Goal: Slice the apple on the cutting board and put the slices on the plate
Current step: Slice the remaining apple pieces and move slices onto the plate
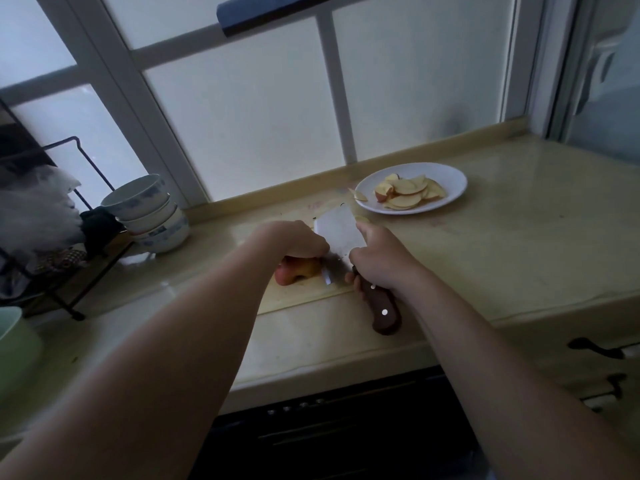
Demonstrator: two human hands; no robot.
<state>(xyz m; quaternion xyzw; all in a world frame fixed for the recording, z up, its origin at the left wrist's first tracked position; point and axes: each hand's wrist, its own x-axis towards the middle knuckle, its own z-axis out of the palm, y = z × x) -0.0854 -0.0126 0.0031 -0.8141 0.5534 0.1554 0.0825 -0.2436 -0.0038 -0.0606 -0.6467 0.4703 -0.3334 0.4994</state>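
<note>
A reddish apple piece [294, 271] lies on the pale cutting board [304, 299] near the counter's front. My left hand [294, 240] curls over the apple and holds it down. My right hand [377, 258] grips the dark wooden handle of a cleaver [341, 233], whose broad blade stands against the apple's right side. A white plate [450, 178] at the back right holds several apple slices [408, 194]. One loose slice [358, 195] lies at the plate's left rim.
Stacked white bowls [149, 213] stand at the left by a black wire rack [65, 244]. A green cup [14, 344] sits at the far left edge. Frosted window panes run behind the counter. Drawer handles [599, 349] show at the lower right.
</note>
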